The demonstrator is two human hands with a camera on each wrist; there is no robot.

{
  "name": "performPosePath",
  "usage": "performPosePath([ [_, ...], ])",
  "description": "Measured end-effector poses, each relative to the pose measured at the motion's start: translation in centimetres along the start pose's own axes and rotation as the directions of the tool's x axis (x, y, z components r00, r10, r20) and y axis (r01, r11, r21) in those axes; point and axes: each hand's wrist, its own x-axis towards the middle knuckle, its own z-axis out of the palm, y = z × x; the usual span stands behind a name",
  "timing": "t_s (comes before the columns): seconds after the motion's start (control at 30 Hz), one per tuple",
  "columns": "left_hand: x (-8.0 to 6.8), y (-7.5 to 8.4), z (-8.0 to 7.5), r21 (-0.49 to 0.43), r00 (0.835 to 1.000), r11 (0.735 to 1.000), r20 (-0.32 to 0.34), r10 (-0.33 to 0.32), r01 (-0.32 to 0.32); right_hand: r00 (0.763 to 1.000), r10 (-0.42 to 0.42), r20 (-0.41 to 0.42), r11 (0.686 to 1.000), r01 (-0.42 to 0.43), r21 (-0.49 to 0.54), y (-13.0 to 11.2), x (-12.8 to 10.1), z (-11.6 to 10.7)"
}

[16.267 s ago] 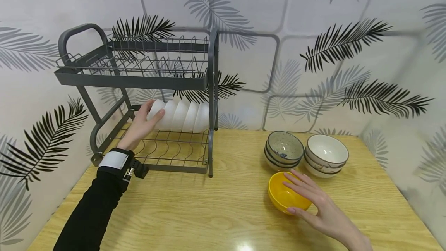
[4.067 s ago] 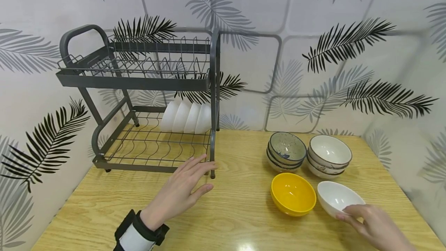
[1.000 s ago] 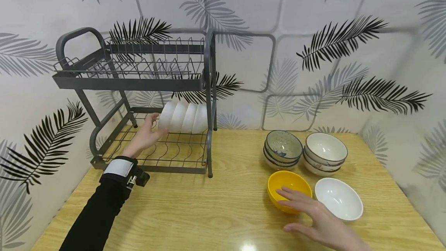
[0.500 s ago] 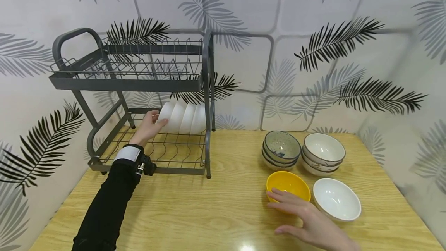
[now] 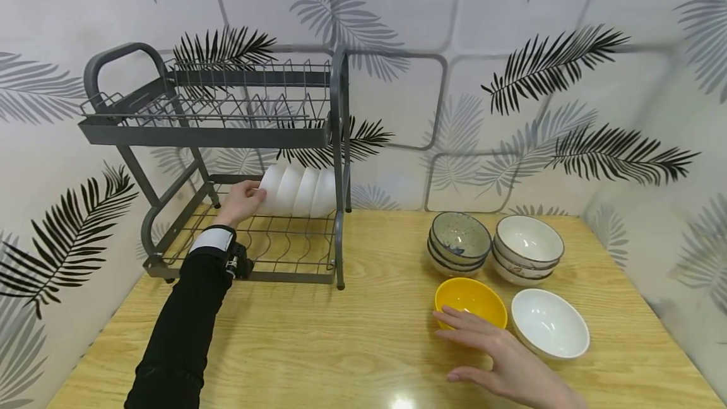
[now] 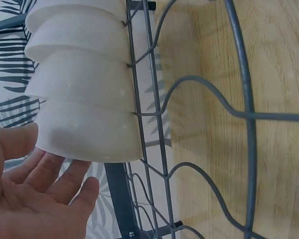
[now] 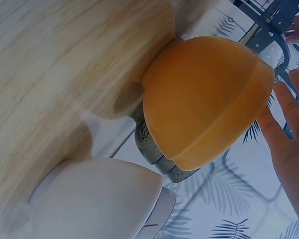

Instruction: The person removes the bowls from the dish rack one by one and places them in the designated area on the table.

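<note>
Half hidden, at the fingertips, behind the rim of the leftmost white bowl (image 5: 274, 182): left hand (image 5: 238, 203), pinching it. Cut off by the bottom edge of the head view: right hand (image 5: 502, 353), loosely spread before the yellow bowl (image 5: 481, 300), contact hard to tell. Down from five racked bowls to four since the first frame; one desk-top white bowl (image 5: 549, 324) added near the desk's (image 5: 363, 346) right edge. Plain, smooth, tipped on its side in the dish rack's (image 5: 204, 137) lower tier, the pinched one.

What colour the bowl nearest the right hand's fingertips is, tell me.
The bowl is plain yellow; the head view shows it best.
</note>
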Motion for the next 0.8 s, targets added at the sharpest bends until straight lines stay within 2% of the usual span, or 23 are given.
performPosePath([
  [0.13, 0.4, -0.2, 0.4, 0.012, 0.999, 1.000, -0.031, -0.016, 0.017, 1.000, 0.006, 0.004, 1.000, -0.006, -0.002, -0.1, 0.0, 0.0],
  [0.4, 0.3, -0.8, 0.4, 0.085, 0.993, 0.996, -0.118, 0.006, 0.004, 1.000, 0.021, 0.009, 0.999, -0.021, -0.025, -0.2, 0.1, -0.1],
  [0.63, 0.3, -1.5, 0.1, 0.035, 0.987, 0.999, -0.163, 0.002, 0.004, 0.999, 0.040, 0.013, 0.999, -0.040, -0.033, -0.3, -0.1, -0.3],
  [0.8, 0.1, -1.4, 0.1, -0.061, 0.985, 0.998, -0.170, -0.023, 0.013, 0.999, 0.047, 0.012, 0.998, -0.046, -0.041, -0.3, -0.2, -0.3],
])
